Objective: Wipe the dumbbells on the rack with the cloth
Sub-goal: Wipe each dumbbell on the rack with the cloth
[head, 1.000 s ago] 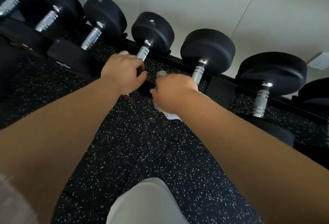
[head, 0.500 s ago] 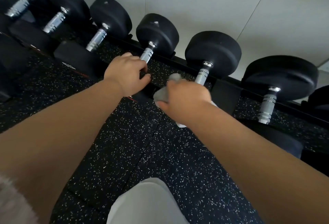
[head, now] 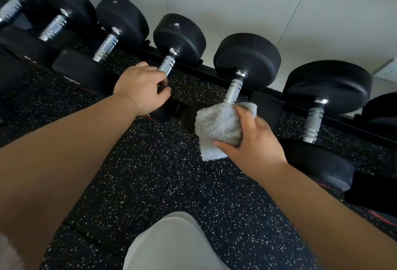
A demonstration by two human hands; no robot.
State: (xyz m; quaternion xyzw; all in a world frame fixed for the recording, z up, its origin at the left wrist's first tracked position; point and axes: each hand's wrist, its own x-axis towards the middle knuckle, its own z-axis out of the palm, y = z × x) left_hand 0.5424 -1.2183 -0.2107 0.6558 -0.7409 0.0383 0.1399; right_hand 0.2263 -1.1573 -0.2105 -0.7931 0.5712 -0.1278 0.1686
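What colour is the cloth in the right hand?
Light grey cloth, seen in the head view.

A low black rack (head: 268, 89) runs along the pale wall, standing on black rubber floor (head: 150, 173) flecked with white. Black-headed dumbbells (head: 247, 59) with silver handles lie across it in a row, side by side.

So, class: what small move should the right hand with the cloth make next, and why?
Probably slide the cloth up along the handle. The right hand grips the cloth at that handle's lower end, and the metal above is uncovered.
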